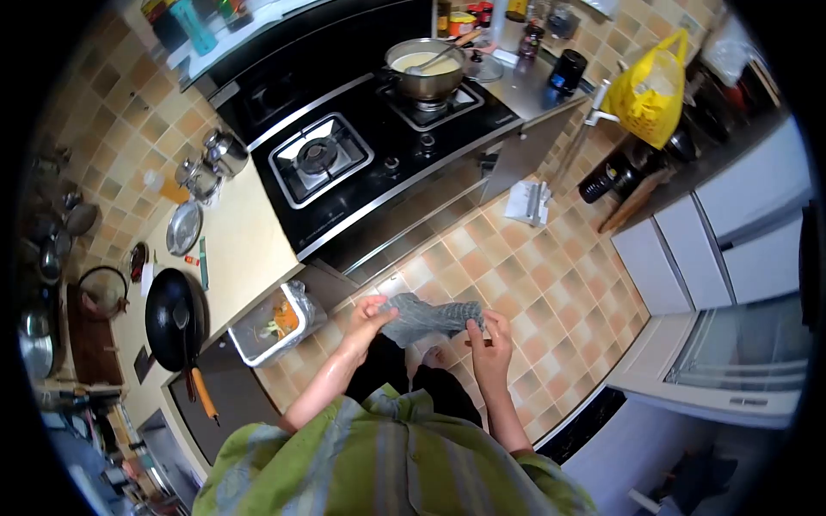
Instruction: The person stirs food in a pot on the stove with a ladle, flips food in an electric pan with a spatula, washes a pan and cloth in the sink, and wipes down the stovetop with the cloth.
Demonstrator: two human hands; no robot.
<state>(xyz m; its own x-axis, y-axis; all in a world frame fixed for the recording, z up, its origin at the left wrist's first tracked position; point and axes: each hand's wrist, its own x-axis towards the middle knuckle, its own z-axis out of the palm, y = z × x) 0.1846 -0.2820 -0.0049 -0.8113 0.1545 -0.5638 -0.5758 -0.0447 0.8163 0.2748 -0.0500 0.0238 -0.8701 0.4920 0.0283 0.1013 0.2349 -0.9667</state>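
Note:
A crumpled grey-green cloth (423, 316) is stretched between my two hands, above the tiled floor and in front of my body. My left hand (368, 318) pinches its left end between thumb and fingers. At the right end, my right hand (490, 337) grips the cloth's edge with thumb and fingers. Below the cloth, my dark trousers and part of a foot show.
A pot (423, 70) with a ladle stands on the stove (323, 225). A black wok (172, 314) lies on the left counter (245, 236). Below it is a white bin (258, 348) with scraps. A yellow bag (651, 95) hangs at the right.

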